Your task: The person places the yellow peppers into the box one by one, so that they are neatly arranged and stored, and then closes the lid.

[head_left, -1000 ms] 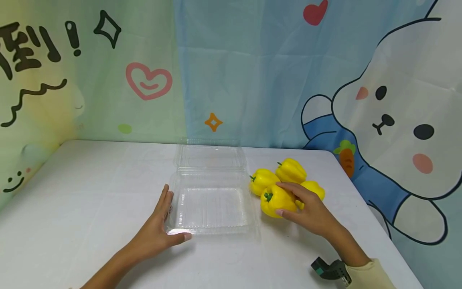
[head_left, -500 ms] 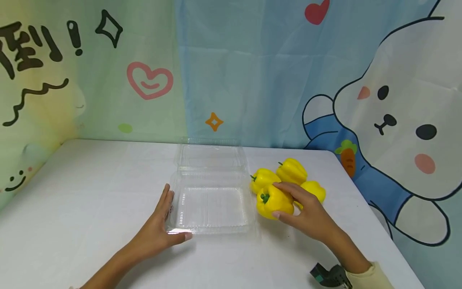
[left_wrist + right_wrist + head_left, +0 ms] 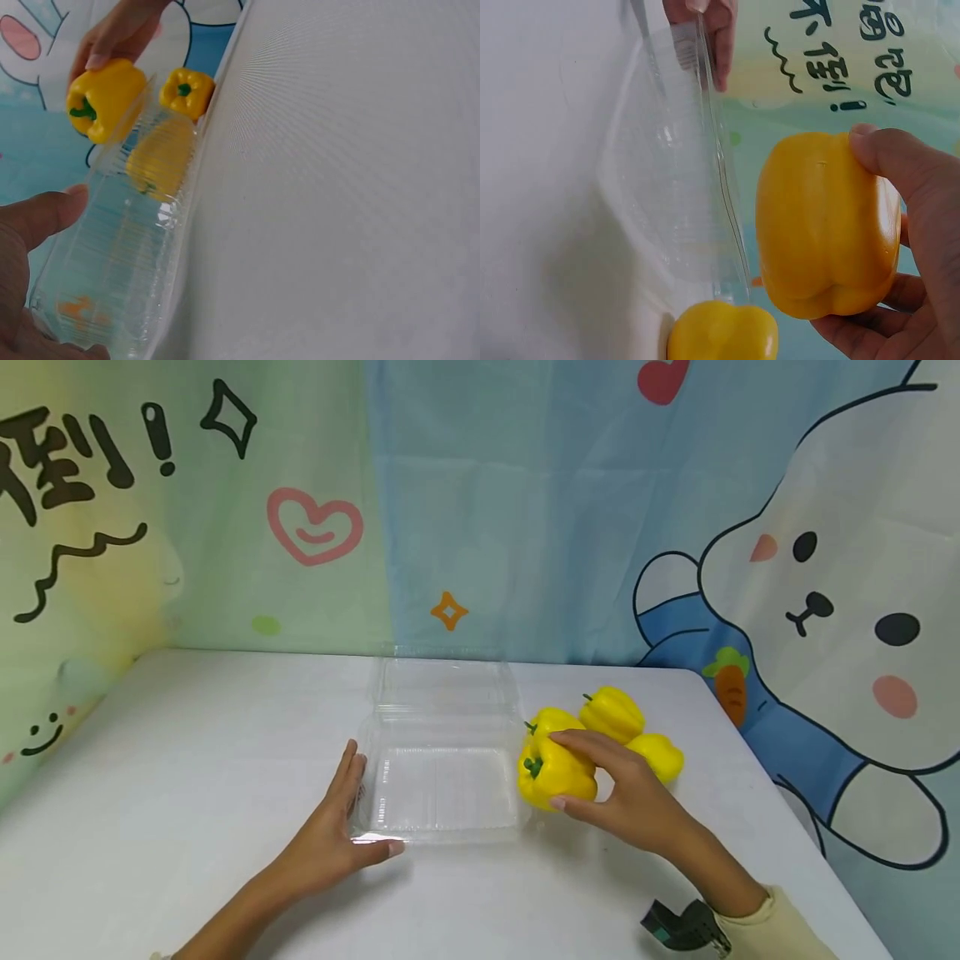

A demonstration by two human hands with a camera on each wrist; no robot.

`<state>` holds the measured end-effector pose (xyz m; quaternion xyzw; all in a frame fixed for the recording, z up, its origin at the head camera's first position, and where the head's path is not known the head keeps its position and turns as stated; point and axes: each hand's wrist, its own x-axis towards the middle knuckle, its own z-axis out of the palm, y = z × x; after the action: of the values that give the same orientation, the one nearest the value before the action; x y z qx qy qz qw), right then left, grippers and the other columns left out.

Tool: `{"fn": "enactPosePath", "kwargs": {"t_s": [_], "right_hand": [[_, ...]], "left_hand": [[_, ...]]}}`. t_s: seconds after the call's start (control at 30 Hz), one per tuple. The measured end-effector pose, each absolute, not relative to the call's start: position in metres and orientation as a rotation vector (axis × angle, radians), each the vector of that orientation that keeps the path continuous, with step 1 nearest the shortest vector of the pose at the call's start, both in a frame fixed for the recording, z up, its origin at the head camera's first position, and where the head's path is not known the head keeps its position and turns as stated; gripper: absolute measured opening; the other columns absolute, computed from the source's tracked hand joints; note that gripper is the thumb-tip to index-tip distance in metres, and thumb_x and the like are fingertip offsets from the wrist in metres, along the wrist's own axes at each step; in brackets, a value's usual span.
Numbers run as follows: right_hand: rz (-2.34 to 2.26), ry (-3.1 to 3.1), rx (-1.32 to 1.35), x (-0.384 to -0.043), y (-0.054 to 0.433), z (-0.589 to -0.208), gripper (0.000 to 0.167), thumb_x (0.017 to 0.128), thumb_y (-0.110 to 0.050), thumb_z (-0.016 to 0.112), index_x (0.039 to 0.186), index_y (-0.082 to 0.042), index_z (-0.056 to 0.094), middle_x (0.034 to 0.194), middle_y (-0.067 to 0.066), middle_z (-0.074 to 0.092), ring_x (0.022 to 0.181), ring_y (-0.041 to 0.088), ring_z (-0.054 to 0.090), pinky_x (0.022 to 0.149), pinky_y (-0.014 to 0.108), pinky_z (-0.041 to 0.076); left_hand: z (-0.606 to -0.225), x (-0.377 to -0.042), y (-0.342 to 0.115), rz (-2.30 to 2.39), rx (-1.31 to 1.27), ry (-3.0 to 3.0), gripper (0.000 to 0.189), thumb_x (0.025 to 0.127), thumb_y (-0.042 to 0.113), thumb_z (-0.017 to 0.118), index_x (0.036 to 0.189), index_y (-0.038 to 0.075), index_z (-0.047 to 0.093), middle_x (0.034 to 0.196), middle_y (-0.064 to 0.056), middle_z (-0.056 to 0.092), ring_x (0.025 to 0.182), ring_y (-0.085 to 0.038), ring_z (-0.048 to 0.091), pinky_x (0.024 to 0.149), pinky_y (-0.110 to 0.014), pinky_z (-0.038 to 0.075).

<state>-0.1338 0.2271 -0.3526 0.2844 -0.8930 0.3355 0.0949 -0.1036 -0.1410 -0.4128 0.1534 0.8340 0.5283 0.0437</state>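
Thumb and fingertips of my right hand [image 3: 630,789] pinch a yellow bell pepper [image 3: 555,774]. It is lifted off the table beside the right rim of a clear plastic clamshell box [image 3: 442,789], green stem toward the left. The right wrist view shows this pepper [image 3: 829,225] higher than the box rim. My left hand [image 3: 322,843] rests at the box's front left corner, fingers straight along the left side, thumb by the front edge. The box's lid [image 3: 447,685] lies folded back. Three more yellow peppers sit to the right: a partly hidden one [image 3: 553,720], a rear one [image 3: 613,714] and one [image 3: 658,756] behind my right hand.
A white-covered table [image 3: 187,760] bears everything. A printed cloth backdrop [image 3: 517,510] hangs behind its far edge. A dark device [image 3: 682,927] is on my right wrist by the sleeve.
My right hand has lifted the front pepper from the group and carried it left toward the box. My left hand and the box stay in place; the head view has shifted slightly.
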Motion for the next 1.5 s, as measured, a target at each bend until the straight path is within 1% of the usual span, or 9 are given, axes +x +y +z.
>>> {"fn": "enactPosePath", "kwargs": {"t_s": [0.07, 0.3, 0.43, 0.53, 0.73, 0.9, 1.03, 1.17, 1.5], "right_hand": [[0.993, -2.641, 0.867, -0.135, 0.224, -0.352, 0.065, 0.079, -0.026, 0.083, 0.137, -0.018, 0.055, 0.134, -0.003, 0.056, 0.118, 0.016, 0.052, 0.092, 0.030, 0.049], [1.020, -2.621, 0.895, -0.135, 0.214, -0.351, 0.065, 0.078, -0.025, 0.084, 0.136, -0.017, 0.056, 0.134, -0.004, 0.056, 0.115, 0.015, 0.054, 0.091, 0.032, 0.051], [1.061, -2.605, 0.920, -0.135, 0.209, -0.350, 0.065, 0.078, -0.025, 0.084, 0.137, -0.018, 0.055, 0.135, -0.004, 0.055, 0.115, 0.014, 0.054, 0.090, 0.031, 0.051], [1.102, -2.605, 0.930, -0.135, 0.204, -0.351, 0.065, 0.079, -0.027, 0.083, 0.137, -0.019, 0.055, 0.135, -0.005, 0.055, 0.114, 0.013, 0.054, 0.090, 0.031, 0.051], [1.125, -2.646, 0.935, -0.136, 0.195, -0.353, 0.065, 0.081, -0.035, 0.080, 0.139, -0.023, 0.053, 0.137, -0.009, 0.052, 0.116, 0.011, 0.052, 0.092, 0.032, 0.050], [1.123, -2.664, 0.949, -0.139, 0.187, -0.355, 0.065, 0.082, -0.042, 0.078, 0.139, -0.025, 0.052, 0.137, -0.010, 0.051, 0.119, 0.011, 0.050, 0.093, 0.034, 0.050], [1.146, -2.648, 0.995, -0.142, 0.182, -0.357, 0.065, 0.082, -0.040, 0.078, 0.139, -0.023, 0.052, 0.137, -0.008, 0.052, 0.122, 0.013, 0.049, 0.095, 0.036, 0.048], [1.161, -2.653, 1.025, -0.144, 0.180, -0.359, 0.064, 0.082, -0.040, 0.078, 0.139, -0.024, 0.052, 0.137, -0.008, 0.052, 0.121, 0.012, 0.049, 0.094, 0.034, 0.049], [1.168, -2.713, 1.055, -0.149, 0.179, -0.366, 0.063, 0.084, -0.040, 0.077, 0.139, -0.026, 0.051, 0.135, -0.010, 0.052, 0.110, 0.010, 0.053, 0.089, 0.031, 0.050]], "left_hand": [[-0.412, -0.104, -0.141, 1.622, 0.470, 2.546, 0.125, 0.072, 0.036, 0.087, 0.155, 0.005, -0.002, 0.162, 0.002, -0.013, 0.144, -0.031, 0.016, 0.107, -0.022, 0.021], [-0.413, -0.106, -0.142, 1.632, 0.490, 2.541, 0.126, 0.072, 0.035, 0.087, 0.155, 0.001, 0.000, 0.161, 0.000, -0.014, 0.144, -0.032, 0.014, 0.104, -0.011, 0.020], [-0.413, -0.106, -0.142, 1.628, 0.488, 2.539, 0.126, 0.072, 0.035, 0.087, 0.155, 0.003, -0.002, 0.162, -0.001, -0.013, 0.145, -0.031, 0.013, 0.108, -0.021, 0.021], [-0.413, -0.105, -0.142, 1.629, 0.477, 2.535, 0.127, 0.072, 0.036, 0.087, 0.155, 0.004, -0.002, 0.161, 0.001, -0.013, 0.144, -0.031, 0.014, 0.109, -0.027, 0.021], [-0.412, -0.105, -0.141, 1.619, 0.474, 2.536, 0.126, 0.072, 0.037, 0.087, 0.155, 0.003, -0.001, 0.160, 0.006, -0.014, 0.144, -0.031, 0.015, 0.109, -0.025, 0.021], [-0.412, -0.106, -0.140, 1.622, 0.482, 2.543, 0.125, 0.073, 0.037, 0.086, 0.155, 0.003, -0.002, 0.161, 0.000, -0.013, 0.144, -0.034, 0.015, 0.110, -0.030, 0.022], [-0.411, -0.106, -0.140, 1.624, 0.486, 2.543, 0.125, 0.073, 0.038, 0.086, 0.155, 0.004, -0.002, 0.162, -0.002, -0.012, 0.144, -0.034, 0.015, 0.109, -0.031, 0.021], [-0.411, -0.106, -0.140, 1.616, 0.483, 2.556, 0.125, 0.073, 0.039, 0.086, 0.155, 0.004, -0.001, 0.162, -0.001, -0.010, 0.144, -0.035, 0.017, 0.110, -0.035, 0.022], [-0.411, -0.105, -0.140, 1.631, 0.477, 2.547, 0.123, 0.073, 0.037, 0.086, 0.155, 0.002, 0.002, 0.161, 0.002, -0.012, 0.144, -0.035, 0.017, 0.110, -0.038, 0.022]]}}
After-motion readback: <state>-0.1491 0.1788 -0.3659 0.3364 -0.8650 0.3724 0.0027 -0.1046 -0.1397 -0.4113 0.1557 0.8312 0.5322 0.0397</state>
